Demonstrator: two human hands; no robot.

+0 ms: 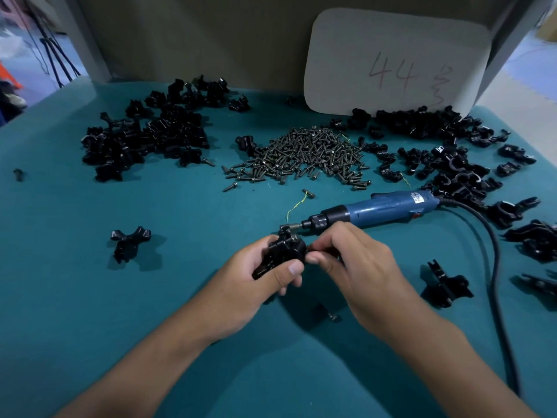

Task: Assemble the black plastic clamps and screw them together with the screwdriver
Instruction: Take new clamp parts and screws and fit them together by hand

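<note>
The teal bench [75, 297] carries everything. Against its far edge leans one white card [394, 61]. Two large heaps of black clamp parts lie on it, too many to count: one heap [144, 131] toward the far left corner, one [446, 149] along the right edge. Between them, near the far edge, sits one pile of screws [304, 155], likewise uncountable. One blue screwdriver [385, 208] lies right of centre, its cord trailing toward the near right corner.

Near the middle of the bench, the left hand [256, 282] grips the clamp [284, 251] being assembled, fingers curled round it. The right hand [349, 260] pinches something small against the clamp's side, probably a screw, though it is too hidden to be sure. Single loose clamp parts lie apart: one [129, 241] left of the hands, one [446, 285] to their right.

The step in hand seems to be seating a screw by hand. Next, the right hand would need to reach for the screwdriver, set its bit in the screw head and drive it, while the left steadies the clamp.
</note>
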